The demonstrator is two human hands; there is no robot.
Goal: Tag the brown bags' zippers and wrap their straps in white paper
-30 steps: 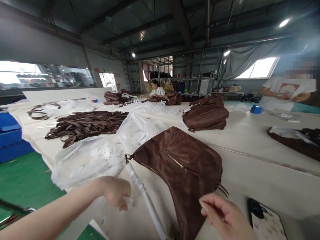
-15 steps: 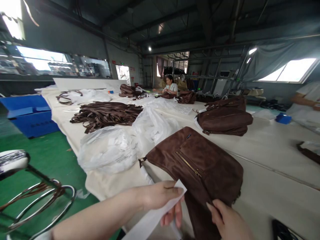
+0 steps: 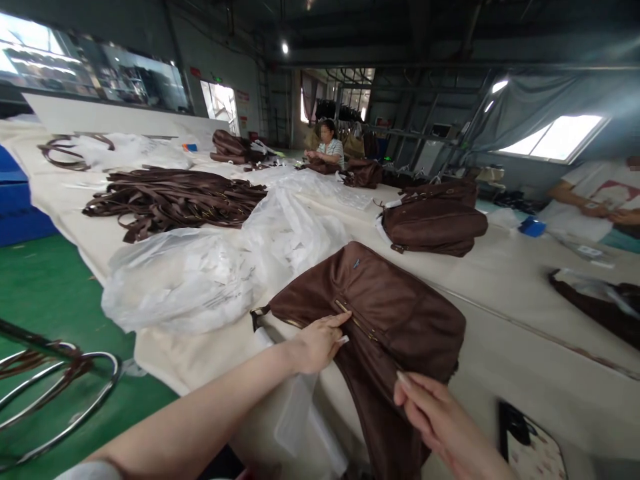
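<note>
"Brown leather-like bag, lying flat on the pale table right in front of you. Where's your left hand?"

"Your left hand is over its near left part, forefinger stretched out to the brass zip. Your other fingers are curled around a white strip; a bit of it pokes out past them, and the rest hangs below your palm."

"And your right?"

"Your right hand is at the bag's near side, fingers bent in and thumb laid forward. I can't tell whether you're pinching the brown material or only hovering just above it."

"What's close by?"

"A phone lies beside your right hand. The white-wrapped strap runs from under your left forearm towards you. Beyond that arm you've got crumpled clear plastic, with a heap of brown straps behind it."

"Farther out?"

"Past the top of your bag sit more brown bags, and a small blue box to their right. A person in a striped top is at the far side, and another in a white shirt stands on your right."
</note>
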